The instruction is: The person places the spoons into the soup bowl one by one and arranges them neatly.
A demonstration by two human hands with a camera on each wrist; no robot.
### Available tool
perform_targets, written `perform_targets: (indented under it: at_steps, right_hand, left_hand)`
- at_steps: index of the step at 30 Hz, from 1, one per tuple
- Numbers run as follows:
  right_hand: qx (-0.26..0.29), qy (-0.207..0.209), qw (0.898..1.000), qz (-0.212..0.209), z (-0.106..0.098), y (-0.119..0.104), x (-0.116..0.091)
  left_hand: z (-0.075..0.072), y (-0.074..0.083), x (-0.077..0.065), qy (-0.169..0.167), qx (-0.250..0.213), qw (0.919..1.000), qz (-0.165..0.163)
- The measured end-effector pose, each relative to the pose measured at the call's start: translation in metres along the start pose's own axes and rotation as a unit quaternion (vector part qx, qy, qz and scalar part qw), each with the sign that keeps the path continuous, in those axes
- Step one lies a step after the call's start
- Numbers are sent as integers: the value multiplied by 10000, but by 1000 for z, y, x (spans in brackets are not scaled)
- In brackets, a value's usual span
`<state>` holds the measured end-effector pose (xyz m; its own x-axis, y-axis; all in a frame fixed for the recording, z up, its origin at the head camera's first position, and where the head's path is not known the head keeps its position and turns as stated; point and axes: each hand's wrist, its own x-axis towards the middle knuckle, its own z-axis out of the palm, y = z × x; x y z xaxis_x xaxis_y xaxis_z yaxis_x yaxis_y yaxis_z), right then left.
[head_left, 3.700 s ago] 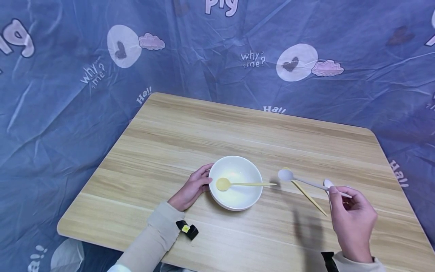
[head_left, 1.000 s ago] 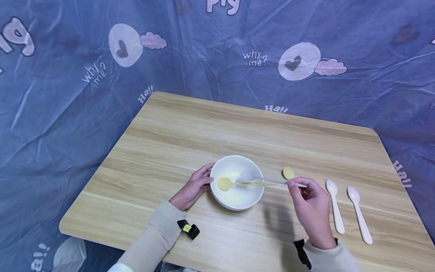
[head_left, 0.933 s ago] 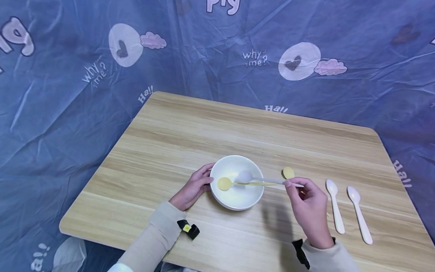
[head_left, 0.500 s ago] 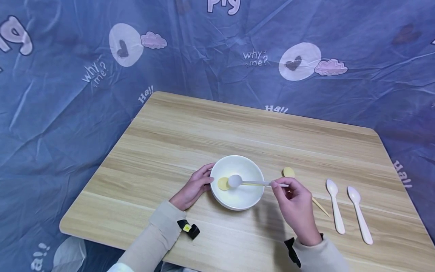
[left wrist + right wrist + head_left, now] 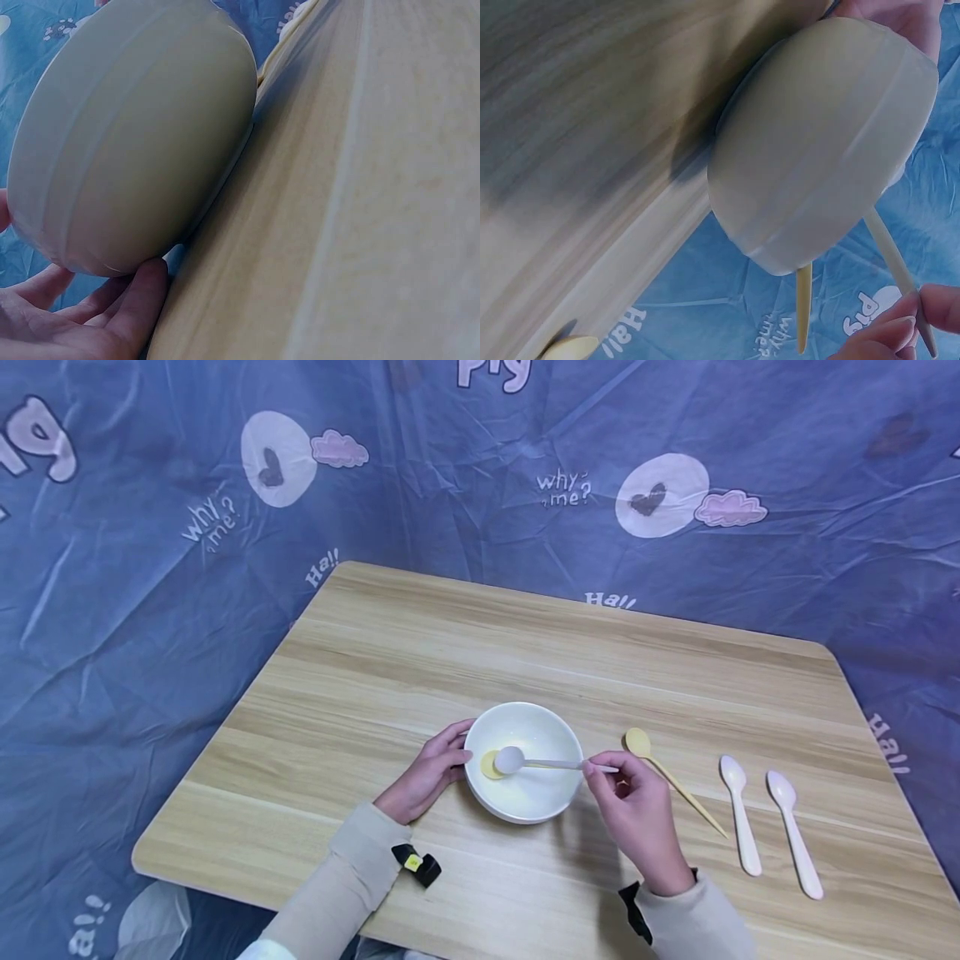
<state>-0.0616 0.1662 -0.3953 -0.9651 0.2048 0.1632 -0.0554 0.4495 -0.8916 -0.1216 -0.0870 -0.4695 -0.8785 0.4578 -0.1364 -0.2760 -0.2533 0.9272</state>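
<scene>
A white bowl [image 5: 528, 806] stands on the table. My left hand [image 5: 426, 774] holds it from the left, thumb at the rim and fingers against the outer side; in the left wrist view those fingers [image 5: 139, 304] press low on the bowl's wall. My right hand [image 5: 637, 814] pinches the handle end of a white spoon [image 5: 510, 761], whose head is over the bowl. Beneath that head a yellow spoon [image 5: 489, 766] lies in the bowl, largely covered. The right wrist view shows the yellow handle [image 5: 804, 307] sticking out past the rim, beside the white handle [image 5: 889, 244].
Right of my right hand, another yellow spoon [image 5: 678, 787] lies slanted on the wooden table [image 5: 300, 718]. Farther right lie two white spoons, a nearer one [image 5: 741, 814] and an outer one [image 5: 793, 835]. A blue printed cloth [image 5: 465, 510] hangs behind the table.
My right hand has carried the white spoon left from above the table's right side to over the bowl, its head now covering part of the yellow spoon. The left hand stays put.
</scene>
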Motion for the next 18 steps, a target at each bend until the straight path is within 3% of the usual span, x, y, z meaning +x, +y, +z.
perform_targets:
  at_steps: [18]
  right_hand:
    - [-362, -493, 9979, -224, -1, 10, 0]
  left_hand:
    - [-1, -1, 1, 36, 39, 10000, -22]
